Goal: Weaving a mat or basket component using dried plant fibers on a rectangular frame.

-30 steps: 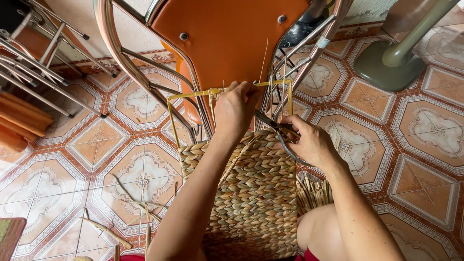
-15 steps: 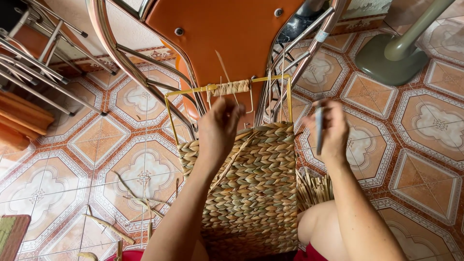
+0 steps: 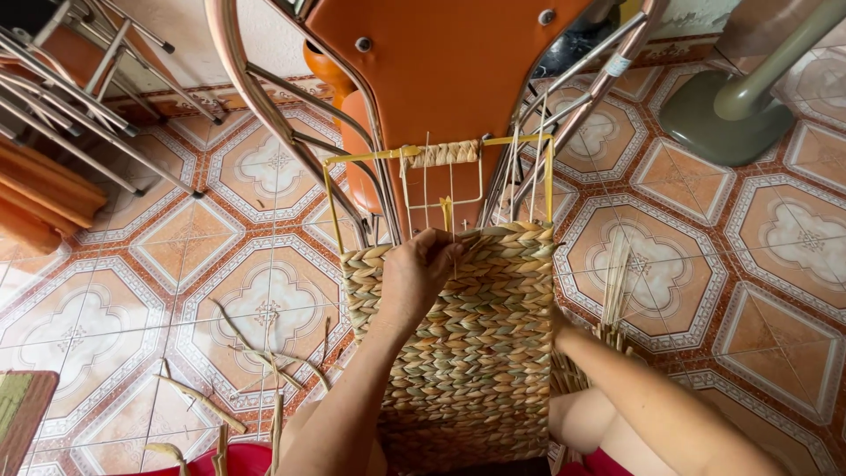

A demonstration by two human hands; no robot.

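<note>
L hand (image 3: 414,278) fingers pinched a strand at the top edge of the woven basket (image 3: 467,353) on the lap; R hand hidden behind the basket, grip unknown. Risk: the strand could've slipped & the weave loosened w/ slack tension.

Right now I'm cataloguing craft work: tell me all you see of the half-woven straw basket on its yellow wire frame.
The half-woven straw basket is tan-green braided fibre, woven in herringbone rows up a yellow wire frame whose top stands bare except one wrapped strip. It leans against an orange chair. The left hand grips its woven edge.
</note>
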